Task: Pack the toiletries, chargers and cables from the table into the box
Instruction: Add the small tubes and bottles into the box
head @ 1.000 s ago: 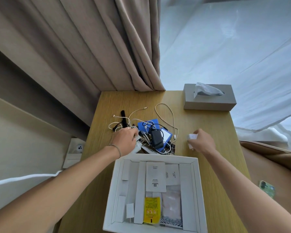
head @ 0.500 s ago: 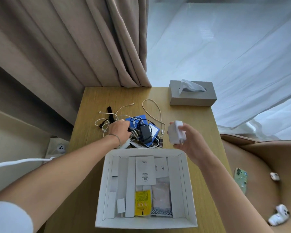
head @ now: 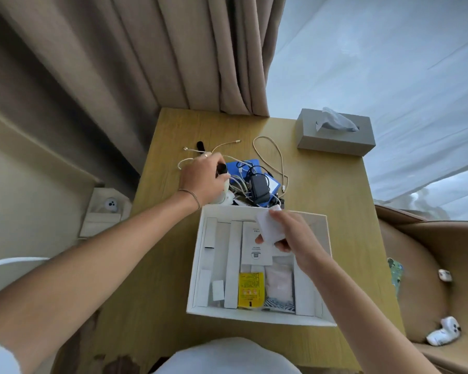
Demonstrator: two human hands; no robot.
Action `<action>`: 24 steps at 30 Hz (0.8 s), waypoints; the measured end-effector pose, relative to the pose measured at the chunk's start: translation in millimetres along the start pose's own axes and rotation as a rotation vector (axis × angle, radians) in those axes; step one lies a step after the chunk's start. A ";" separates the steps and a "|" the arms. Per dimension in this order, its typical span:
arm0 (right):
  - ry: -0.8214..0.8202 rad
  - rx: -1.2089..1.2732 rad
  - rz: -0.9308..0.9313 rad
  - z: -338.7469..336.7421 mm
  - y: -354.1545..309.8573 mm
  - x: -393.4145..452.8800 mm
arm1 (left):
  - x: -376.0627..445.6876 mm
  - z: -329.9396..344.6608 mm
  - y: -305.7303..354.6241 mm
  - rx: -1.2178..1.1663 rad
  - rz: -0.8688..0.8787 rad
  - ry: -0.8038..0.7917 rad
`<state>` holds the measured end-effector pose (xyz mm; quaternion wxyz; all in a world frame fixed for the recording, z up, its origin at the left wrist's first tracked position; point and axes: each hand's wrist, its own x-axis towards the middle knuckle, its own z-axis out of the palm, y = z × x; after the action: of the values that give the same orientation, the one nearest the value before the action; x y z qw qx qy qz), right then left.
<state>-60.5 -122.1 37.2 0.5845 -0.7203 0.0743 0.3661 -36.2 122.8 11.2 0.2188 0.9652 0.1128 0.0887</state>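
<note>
Two hands are stretched over the table (head: 335, 190). A white charger (head: 269, 226) is pinched in the right hand (head: 292, 236), held above the box's (head: 197, 265) far end. The left hand (head: 203, 179) is closed on a black item (head: 223, 168) in the cable pile (head: 254, 182) just beyond the box. A tissue box (head: 335, 134) is set at the far right corner, well apart.

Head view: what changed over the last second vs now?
The right hand picked a white charger up off the table and carried it back over the box; its grip is closed on it. The left hand, which was resting on the cable pile, now grips a small black item there. The box contents, pile and tissue box are unchanged.
</note>
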 end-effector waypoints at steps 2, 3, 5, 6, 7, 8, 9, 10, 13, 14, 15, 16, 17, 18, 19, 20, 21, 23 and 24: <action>0.034 -0.040 -0.011 16.6 13.1 2.2 | -12.2 -15.6 -3.0 -0.057 0.015 0.058; 0.042 -0.067 -0.010 23.4 19.0 3.1 | -18.9 -23.0 -3.8 -0.088 0.018 0.078; 0.023 -0.090 -0.003 36.6 28.3 6.5 | -32.2 -37.0 -4.4 -0.160 0.022 0.106; 0.013 -0.096 0.008 42.4 32.4 8.5 | -38.7 -43.1 -4.4 -0.192 0.025 0.115; 0.007 -0.113 0.022 47.7 36.1 10.9 | -45.1 -48.5 -4.4 -0.218 0.025 0.124; 0.006 -0.153 0.033 52.6 39.6 13.7 | -51.2 -53.2 -4.6 -0.243 0.023 0.135; 0.007 -0.216 0.035 56.9 43.3 16.7 | -56.9 -57.4 -5.0 -0.268 0.018 0.146; 0.008 -0.290 0.028 60.4 47.3 20.2 | -62.6 -60.8 -5.3 -0.292 0.012 0.155; 0.037 -0.503 -0.016 70.7 58.2 28.9 | -79.5 -68.8 -6.6 -0.343 -0.001 0.166; 0.053 -0.554 -0.031 74.3 61.7 31.0 | -85.0 -71.0 -7.3 -0.349 -0.002 0.165; 0.070 -0.592 -0.053 77.4 65.1 32.4 | -90.0 -73.0 -8.3 -0.354 -0.002 0.163; 0.085 -0.637 -0.083 79.9 68.2 33.3 | -94.4 -75.0 -9.5 -0.355 -0.002 0.162; 0.101 -0.702 -0.123 82.1 70.7 34.0 | -98.4 -76.9 -11.0 -0.355 -0.003 0.160; 0.115 -0.780 -0.161 84.7 73.1 34.1 | -102.3 -79.1 -12.9 -0.352 -0.008 0.161; 0.130 -0.852 -0.188 86.5 74.8 34.5 | -105.0 -80.7 -14.3 -0.348 -0.015 0.161; 0.144 -0.911 -0.209 88.4 76.0 35.2 | -107.2 -82.1 -15.3 -0.343 -0.025 0.160; 0.149 -0.958 -0.226 91.3 77.5 36.0 | -109.8 -83.8 -16.3 -0.337 -0.035 0.162; 0.135 -1.028 -0.237 98.0 80.5 38.0 | -114.1 -85.6 -17.1 -0.326 -0.044 0.169; 0.121 -1.049 -0.229 101.4 81.8 38.1 | -116.3 -86.5 -17.0 -0.321 -0.043 0.172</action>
<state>-121.6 -44.0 -55.5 0.1771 -0.9388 -0.1640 0.2458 -169.8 142.7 66.3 0.3617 0.9040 0.1360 0.1830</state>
